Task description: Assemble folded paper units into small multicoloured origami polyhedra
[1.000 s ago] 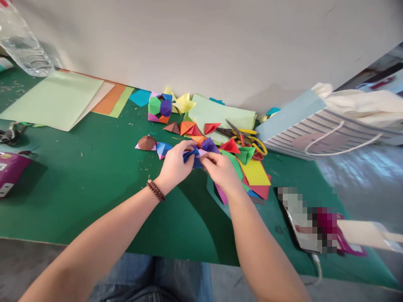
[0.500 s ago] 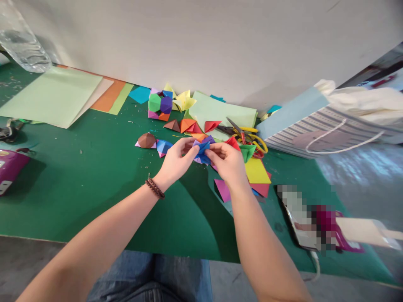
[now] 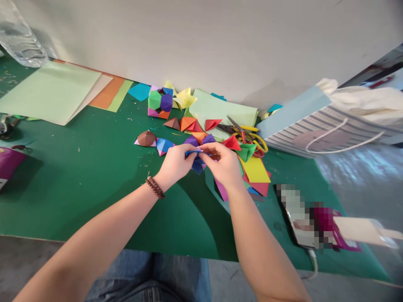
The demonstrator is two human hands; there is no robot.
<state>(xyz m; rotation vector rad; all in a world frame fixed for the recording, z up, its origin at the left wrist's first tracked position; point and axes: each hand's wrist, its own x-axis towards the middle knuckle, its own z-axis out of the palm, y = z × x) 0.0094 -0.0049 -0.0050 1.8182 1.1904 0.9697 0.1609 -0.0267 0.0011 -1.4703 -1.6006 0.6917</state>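
Snugly, left hand [image 3: 174, 165], right hand [image 3: 220, 162] pinching a folded blue origami piece [image 3: 197, 165], held between both

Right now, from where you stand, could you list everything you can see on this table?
cutting mat: one, green, under everything
paper sheets: several, pale green, cream and orange, back left
origami ball: one, multicoloured, back centre
folded paper pieces: many, mixed colours, around the hands
scissors: at least one pair, yellow handles, right of the hands
paper bag: one, grey-striped, right
plastic bottle: one, clear, top left corner
purple object: one, purple, left edge
pixelated object: one, colour unclear, front right
blue folded paper: one, blue, between both hands
left hand: one, pinching the paper
right hand: one, pinching the paper
bracelet: one, brown beads, left wrist
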